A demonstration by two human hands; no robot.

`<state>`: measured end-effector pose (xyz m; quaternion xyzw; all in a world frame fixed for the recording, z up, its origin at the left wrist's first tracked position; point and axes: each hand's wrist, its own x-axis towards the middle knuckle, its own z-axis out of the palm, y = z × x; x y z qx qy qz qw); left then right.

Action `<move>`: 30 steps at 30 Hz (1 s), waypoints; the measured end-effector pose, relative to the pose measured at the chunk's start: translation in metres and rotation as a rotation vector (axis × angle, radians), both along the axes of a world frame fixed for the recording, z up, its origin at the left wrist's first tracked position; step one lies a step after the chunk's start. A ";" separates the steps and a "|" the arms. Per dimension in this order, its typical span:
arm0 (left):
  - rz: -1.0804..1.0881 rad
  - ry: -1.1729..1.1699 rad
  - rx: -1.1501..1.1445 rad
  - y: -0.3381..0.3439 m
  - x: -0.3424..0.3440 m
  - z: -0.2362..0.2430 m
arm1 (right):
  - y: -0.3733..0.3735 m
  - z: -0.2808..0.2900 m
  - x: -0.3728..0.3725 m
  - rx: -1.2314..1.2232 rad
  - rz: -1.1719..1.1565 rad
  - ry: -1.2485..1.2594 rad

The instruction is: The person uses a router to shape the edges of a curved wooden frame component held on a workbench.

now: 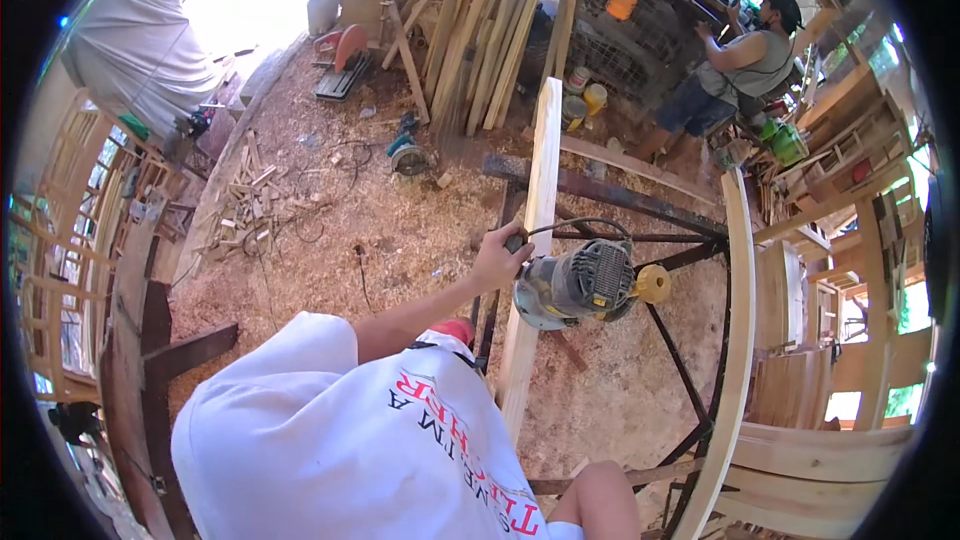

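My left hand [502,258] is closed on a dark knob at the near left side of a grey and black router [585,278] with a yellow fitting at its right end. The tool rests across a long pale board [543,168], and a cable arches over it. Under the board is a dark metal frame [640,200]; a second pale board [736,350] runs along the frame's right side. My right hand does not show.
A co-worker [740,65] is at a cluttered bench at upper right. Leaning timber [475,40], a cut-off saw [345,65], a teal power tool [405,155], wood offcuts [255,200] and cords lie around the shavings-covered floor. Wooden beams [150,390] stand at left.
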<state>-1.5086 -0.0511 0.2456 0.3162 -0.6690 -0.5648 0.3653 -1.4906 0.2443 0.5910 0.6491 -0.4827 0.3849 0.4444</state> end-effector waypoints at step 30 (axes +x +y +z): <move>-0.028 0.039 0.051 0.002 0.001 0.000 | 0.021 0.015 0.008 -0.043 -0.007 0.043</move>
